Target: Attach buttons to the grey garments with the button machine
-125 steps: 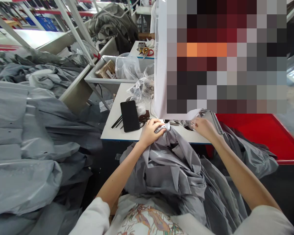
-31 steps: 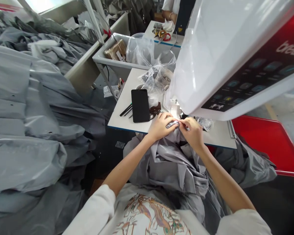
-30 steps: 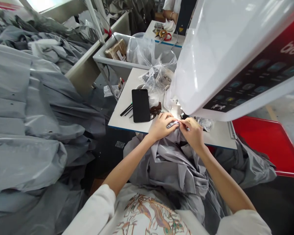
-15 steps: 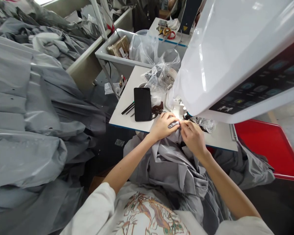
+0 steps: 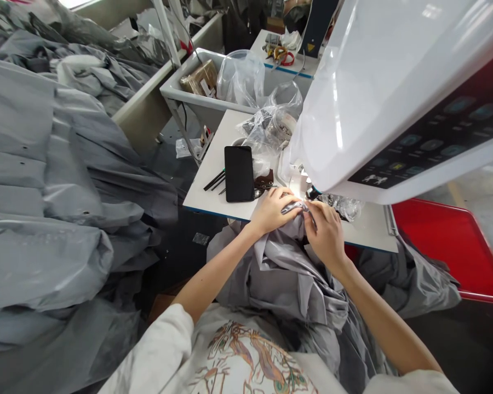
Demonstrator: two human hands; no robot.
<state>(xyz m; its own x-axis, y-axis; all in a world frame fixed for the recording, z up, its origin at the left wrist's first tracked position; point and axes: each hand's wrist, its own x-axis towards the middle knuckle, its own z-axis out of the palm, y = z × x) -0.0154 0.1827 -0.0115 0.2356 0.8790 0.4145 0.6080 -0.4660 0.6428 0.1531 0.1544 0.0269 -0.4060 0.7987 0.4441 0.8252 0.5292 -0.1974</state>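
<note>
The left hand (image 5: 273,212) is clenched around a gathered fold of grey fabric (image 5: 287,279), and the right hand (image 5: 326,234) grasps the same fold from the other side. A thin object may lie by the right fingertips (image 5: 312,219), but it is too small to tell. The fabric's pinched tip sits on the white worktable (image 5: 205,186), just below the lit needle area of a white sewing machine (image 5: 365,98), which looms at 1 to 2 o'clock. The rest of the fabric falls in loose folds at 6 o'clock.

At 11 o'clock, a black smartphone (image 5: 239,174) lies near the hands, with thin black rods (image 5: 213,180) at its left and a small dark brown piece (image 5: 263,178) at its right. A clear plastic bag (image 5: 271,128) sits at 12 o'clock. A red tray (image 5: 447,246) lies at 3 o'clock, and heaped grey fabric (image 5: 33,164) fills 9 o'clock.
</note>
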